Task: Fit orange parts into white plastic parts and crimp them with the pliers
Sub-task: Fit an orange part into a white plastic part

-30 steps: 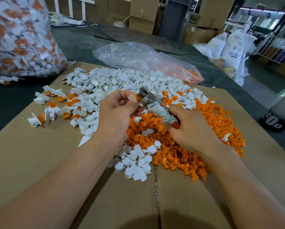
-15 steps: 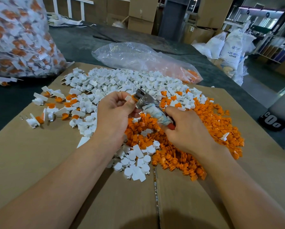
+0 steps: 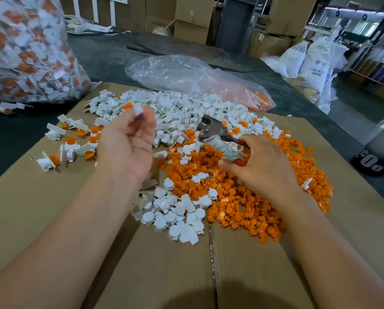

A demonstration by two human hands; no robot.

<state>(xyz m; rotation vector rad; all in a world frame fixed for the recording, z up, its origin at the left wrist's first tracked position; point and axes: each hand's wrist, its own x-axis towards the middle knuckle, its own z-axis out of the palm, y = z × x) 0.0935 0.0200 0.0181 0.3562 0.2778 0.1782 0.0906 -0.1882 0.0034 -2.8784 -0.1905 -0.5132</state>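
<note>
1. Your left hand (image 3: 126, 148) is raised palm-up above the left edge of the piles, fingers curled upward.
2. A white plastic part with an orange insert (image 3: 134, 108) sits at its fingertips. Blur hides whether they pinch it or it only rests there.
3. Your right hand (image 3: 261, 168) is wrapped around the taped handles of the pliers (image 3: 213, 130), low over the orange heap.
4. The metal pliers head points up and left, well apart from your left hand. I cannot tell how its jaws stand.
5. Loose white plastic parts (image 3: 186, 112) are heaped in the middle and far side of the cardboard sheet (image 3: 53, 208).
6. Loose orange parts (image 3: 264, 206) are heaped to the right, under your right hand.
7. A few assembled pieces (image 3: 69, 148) lie scattered on the cardboard's left side.
8. On the dark bench (image 3: 110, 52) behind lie a crumpled clear bag (image 3: 182, 74) and, far left, a full bag of assembled pieces (image 3: 26, 54).
</note>
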